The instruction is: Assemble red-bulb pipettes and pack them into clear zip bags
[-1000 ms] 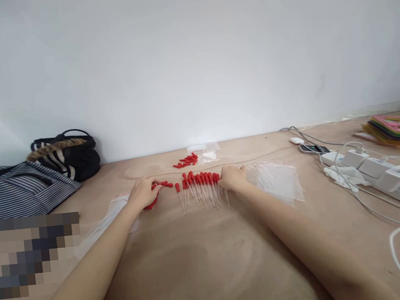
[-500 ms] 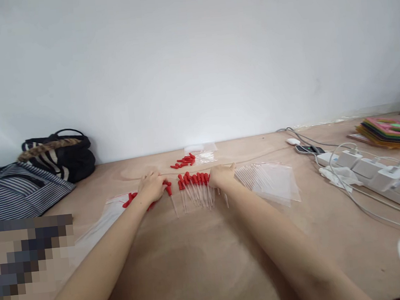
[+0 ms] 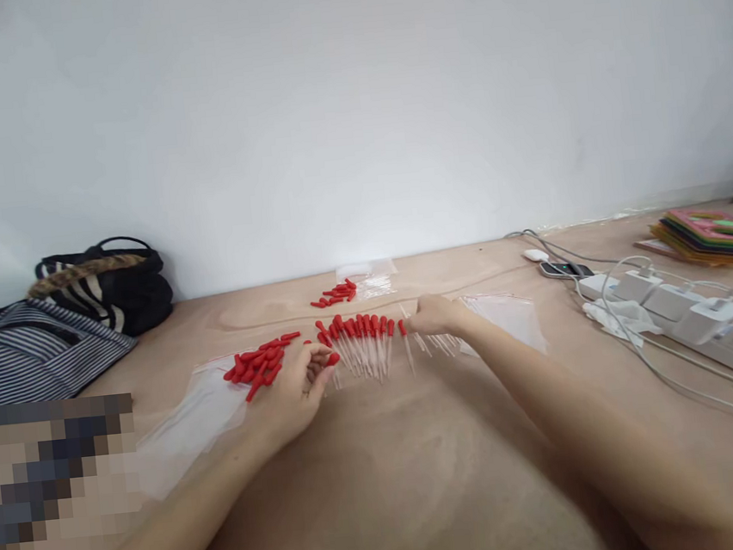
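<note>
My left hand (image 3: 303, 389) pinches a red rubber bulb (image 3: 332, 359) between thumb and fingertip, beside a heap of loose red bulbs (image 3: 255, 368). In the middle lies a row of clear droppers with red tops (image 3: 365, 331), tips toward me. My right hand (image 3: 433, 314) is closed over the thin clear tubes (image 3: 441, 343) right of the row; its fingertips are hidden, so whether it grips one cannot be made out. One capped dropper (image 3: 405, 340) lies just left of it.
Clear plastic bags lie at left (image 3: 188, 439) and right (image 3: 510, 322). Behind are more red bulbs (image 3: 335, 294) and tubes (image 3: 377, 284). Chargers with cables (image 3: 687, 313) and a colourful stack (image 3: 716, 237) stand right, bags (image 3: 138, 288) left.
My left hand has come down and right, uncovering the bulb heap, and now shows a bulb at its fingertips. My right hand has moved right, from the dropper row to the bare tubes.
</note>
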`<state>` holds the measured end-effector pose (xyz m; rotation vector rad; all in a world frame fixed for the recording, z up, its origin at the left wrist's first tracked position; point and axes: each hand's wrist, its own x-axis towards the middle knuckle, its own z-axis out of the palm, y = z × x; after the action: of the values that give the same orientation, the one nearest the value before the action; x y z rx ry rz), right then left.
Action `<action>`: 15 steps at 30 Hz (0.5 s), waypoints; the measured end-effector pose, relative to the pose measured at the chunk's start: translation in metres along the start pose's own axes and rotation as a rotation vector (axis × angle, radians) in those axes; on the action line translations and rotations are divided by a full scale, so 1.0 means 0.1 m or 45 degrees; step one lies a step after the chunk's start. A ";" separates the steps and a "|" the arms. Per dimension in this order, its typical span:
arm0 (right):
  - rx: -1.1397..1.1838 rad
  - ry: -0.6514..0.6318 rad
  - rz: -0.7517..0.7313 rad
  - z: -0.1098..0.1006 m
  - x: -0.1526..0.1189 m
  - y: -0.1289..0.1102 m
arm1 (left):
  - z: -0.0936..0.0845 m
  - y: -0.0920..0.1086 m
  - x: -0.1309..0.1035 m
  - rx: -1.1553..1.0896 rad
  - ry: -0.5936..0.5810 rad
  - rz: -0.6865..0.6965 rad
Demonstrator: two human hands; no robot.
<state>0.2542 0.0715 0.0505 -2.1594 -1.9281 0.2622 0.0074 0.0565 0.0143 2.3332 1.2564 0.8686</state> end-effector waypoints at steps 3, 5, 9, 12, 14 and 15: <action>0.180 -0.176 -0.059 -0.02 -0.20 0.18 | 0.14 0.17 -0.20 -0.313 -0.105 -0.063; 0.286 -0.178 -0.143 0.03 -0.34 0.23 | 0.22 0.24 -0.27 -0.476 -0.209 -0.109; 0.248 -0.014 -0.382 0.18 -0.59 0.22 | 0.29 0.29 -0.31 -0.417 -0.260 -0.124; 0.073 -0.006 -0.624 0.26 -0.72 0.18 | 0.30 0.27 -0.33 -0.215 -0.260 -0.050; -0.024 -0.028 -0.748 0.29 -0.76 0.17 | 0.29 0.25 -0.34 -0.149 -0.241 -0.020; -0.058 -0.033 -0.790 0.30 -0.77 0.17 | 0.28 0.24 -0.34 -0.131 -0.231 -0.018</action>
<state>0.2529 -0.0050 0.0156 -1.4745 -2.5094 0.1294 0.0266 0.0139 -0.0050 2.2623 1.1252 0.6827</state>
